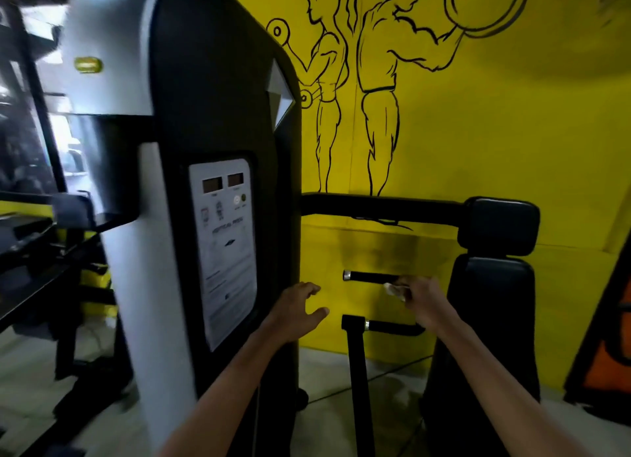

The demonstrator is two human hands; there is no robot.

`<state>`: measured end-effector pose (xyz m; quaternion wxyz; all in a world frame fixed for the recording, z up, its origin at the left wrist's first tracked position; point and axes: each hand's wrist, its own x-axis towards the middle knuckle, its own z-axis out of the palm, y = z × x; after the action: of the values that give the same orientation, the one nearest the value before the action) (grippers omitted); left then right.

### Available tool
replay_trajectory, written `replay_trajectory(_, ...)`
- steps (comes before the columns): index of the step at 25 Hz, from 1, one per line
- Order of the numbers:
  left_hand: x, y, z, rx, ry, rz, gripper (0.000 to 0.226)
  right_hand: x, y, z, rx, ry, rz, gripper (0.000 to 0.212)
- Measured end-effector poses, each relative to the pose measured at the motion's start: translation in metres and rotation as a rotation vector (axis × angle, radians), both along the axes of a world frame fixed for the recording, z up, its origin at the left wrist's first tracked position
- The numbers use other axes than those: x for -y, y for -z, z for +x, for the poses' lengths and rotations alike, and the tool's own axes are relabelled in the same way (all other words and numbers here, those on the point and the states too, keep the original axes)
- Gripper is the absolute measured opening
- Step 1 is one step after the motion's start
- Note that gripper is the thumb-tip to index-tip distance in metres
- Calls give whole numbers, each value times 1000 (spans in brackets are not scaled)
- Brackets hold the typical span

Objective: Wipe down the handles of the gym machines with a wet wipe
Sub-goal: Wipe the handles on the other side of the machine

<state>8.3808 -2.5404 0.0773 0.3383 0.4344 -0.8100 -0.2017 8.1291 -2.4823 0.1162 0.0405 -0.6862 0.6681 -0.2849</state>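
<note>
At far left we see the machine's grey-and-black tower [205, 149] with its instruction panel [227, 251]. Our left hand [298, 308] hovers just beside it, fingers spread and relaxed, holding nothing. Right of that, our right hand [421, 296] curls its fingers around the upper handle [370, 275], pinching the white wet wipe [394, 290] against it. A lower handle [392, 327] sits below, near the black seat pad [491, 303].

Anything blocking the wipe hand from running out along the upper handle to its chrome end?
Nothing visible. The right hand grips the wet wipe on the upper handle, and the bare black grip runs clear leftward to the chrome cap. The left hand hovers lower left, off the bar.
</note>
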Motion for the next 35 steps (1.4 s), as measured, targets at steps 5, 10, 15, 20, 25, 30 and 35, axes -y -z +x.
replay_trajectory(5,-71,5,46,11,11,-8,51,-74,-11,59,-3,-47,-52,19)
replay_trajectory(10,-129,-5,90,0,-27,-49,51,-105,-17,92,-27,-82,-102,18)
replay_trajectory(15,-171,-7,130,-23,-158,-73,50,-114,-17,123,-16,-169,-142,20)
replay_trajectory(20,-221,-9,168,-23,-274,-114,42,-134,-16,164,5,-297,-140,20)
replay_trajectory(25,-267,-11,201,-19,-381,-119,46,-151,-15,197,-8,-374,-153,18)
replay_trajectory(30,-286,-13,217,8,-383,-103,36,-166,-17,214,17,-403,-179,18)
replay_trajectory(35,-283,-15,209,-13,-342,-133,43,-182,-23,205,14,-360,-156,19)
